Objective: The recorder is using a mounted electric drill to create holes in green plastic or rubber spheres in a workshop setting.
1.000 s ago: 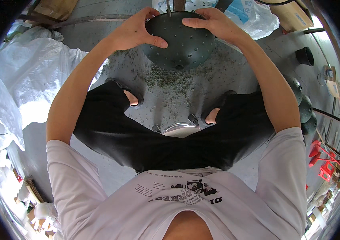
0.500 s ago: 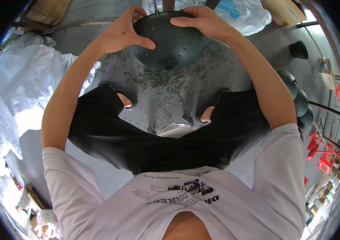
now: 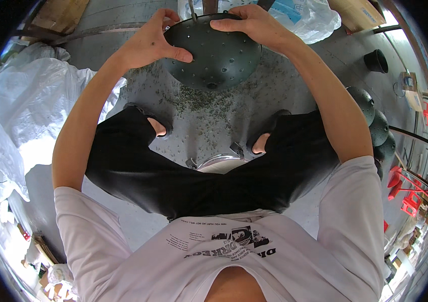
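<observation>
Between my hands is a dark green dome (image 3: 219, 58), dotted with small holes or pits and with one larger dark spot low on its near side. My left hand (image 3: 161, 43) grips its left edge, thumb lying on the outer surface and fingers behind the rim. On the far right edge my right hand (image 3: 249, 25) holds it the same way, thumb on top. A thin metal rod (image 3: 192, 10) meets the dome's far rim between the hands; its tip is hidden. What lies behind the dome cannot be seen.
Green shavings (image 3: 194, 99) litter the grey floor below the dome. Clear plastic sheeting (image 3: 38, 95) is heaped at left, and a plastic bag (image 3: 309, 22) lies far right. Similar domes (image 3: 379, 128) are stacked at right, near a black bucket (image 3: 375, 61) and red stools (image 3: 411, 203).
The dome has shifted slightly left and toward me, turning a little under the rod. Both hands have moved with it and keep their hold.
</observation>
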Tool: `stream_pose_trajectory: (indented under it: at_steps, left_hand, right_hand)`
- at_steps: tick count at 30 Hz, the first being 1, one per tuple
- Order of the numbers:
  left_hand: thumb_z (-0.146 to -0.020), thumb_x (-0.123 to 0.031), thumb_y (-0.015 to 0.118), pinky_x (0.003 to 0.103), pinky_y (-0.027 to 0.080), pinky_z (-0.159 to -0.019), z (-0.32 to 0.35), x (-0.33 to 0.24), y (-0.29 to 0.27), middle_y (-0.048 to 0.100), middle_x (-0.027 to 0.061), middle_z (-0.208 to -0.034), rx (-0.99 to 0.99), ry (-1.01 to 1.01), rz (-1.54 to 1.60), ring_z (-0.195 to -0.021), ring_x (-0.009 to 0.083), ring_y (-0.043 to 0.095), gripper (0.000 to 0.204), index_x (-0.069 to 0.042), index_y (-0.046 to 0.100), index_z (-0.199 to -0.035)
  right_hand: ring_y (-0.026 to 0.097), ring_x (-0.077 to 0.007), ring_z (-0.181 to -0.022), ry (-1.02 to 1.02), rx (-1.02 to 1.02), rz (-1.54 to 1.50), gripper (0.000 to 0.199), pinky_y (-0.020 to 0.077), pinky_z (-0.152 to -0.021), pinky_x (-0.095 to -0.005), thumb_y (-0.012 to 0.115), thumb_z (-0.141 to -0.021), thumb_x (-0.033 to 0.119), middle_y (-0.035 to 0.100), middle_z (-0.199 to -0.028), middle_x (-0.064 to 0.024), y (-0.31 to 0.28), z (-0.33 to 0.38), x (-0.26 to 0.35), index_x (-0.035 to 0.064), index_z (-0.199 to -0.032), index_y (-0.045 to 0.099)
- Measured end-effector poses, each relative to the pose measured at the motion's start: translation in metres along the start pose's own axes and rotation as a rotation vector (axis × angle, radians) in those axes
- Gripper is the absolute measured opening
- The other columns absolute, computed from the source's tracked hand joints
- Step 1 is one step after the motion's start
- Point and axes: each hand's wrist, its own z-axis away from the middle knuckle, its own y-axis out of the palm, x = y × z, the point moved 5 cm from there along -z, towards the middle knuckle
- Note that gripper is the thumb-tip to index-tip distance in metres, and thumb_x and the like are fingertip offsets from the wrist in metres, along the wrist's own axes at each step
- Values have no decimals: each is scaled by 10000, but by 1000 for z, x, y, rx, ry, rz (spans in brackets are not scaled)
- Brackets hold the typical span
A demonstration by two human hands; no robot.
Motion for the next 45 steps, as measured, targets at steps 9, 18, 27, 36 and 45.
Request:
stream_pose_trajectory:
  at_steps: [9, 18, 27, 36, 45]
  left_hand:
    - [-800, -436, 857, 400, 447, -1022, -1, -37, -26, 570, 171, -1178, 13, 91, 215, -1167, 259, 551, 805, 71, 479, -1297]
    - [-679, -225, 933, 356, 443, -1034, -5, -2, 21, 606, 90, -1257, 85, -6, -28, -1220, 198, 552, 833, -46, 500, -1367]
    - [-730, -258, 899, 353, 446, -992, -11, -6, 31, 679, 86, -1136, 209, -83, 35, -1075, 202, 607, 645, -18, 611, -1255]
    - [-755, -231, 886, 333, 425, -1026, 1, 16, 17, 655, 57, -1172, 177, -94, 218, -1118, 186, 573, 658, -25, 582, -1301]
    - [-748, -293, 883, 387, 437, -1032, 5, -10, 21, 647, 112, -1239, 84, 88, -218, -1167, 263, 587, 663, -55, 588, -1293]
  right_hand:
    - [688, -215, -843, -33, -35, -271, 513, 533, -747, -313, 803, -860, 380, 712, -956, -132, -15, -10, 19, -67, -1093, 704]
    - [675, -316, -1091, -206, -48, 288, 774, 501, -968, -385, 774, -811, 553, 693, -1154, -225, 0, -16, -34, -69, -1253, 648]
    - [641, -364, -1138, -334, 58, 400, 736, 489, -988, -410, 773, -806, 507, 668, -1228, -218, 14, -15, -30, -37, -1280, 629]
    - [605, -268, -1177, -84, 146, 259, 638, 414, -1062, -348, 772, -857, 299, 655, -1260, -133, -18, 1, -53, 16, -1385, 553]
    - [672, -310, -958, -443, -28, 473, 457, 502, -848, -401, 785, -827, 326, 704, -1002, -166, -2, -1, -29, 35, -1153, 651]
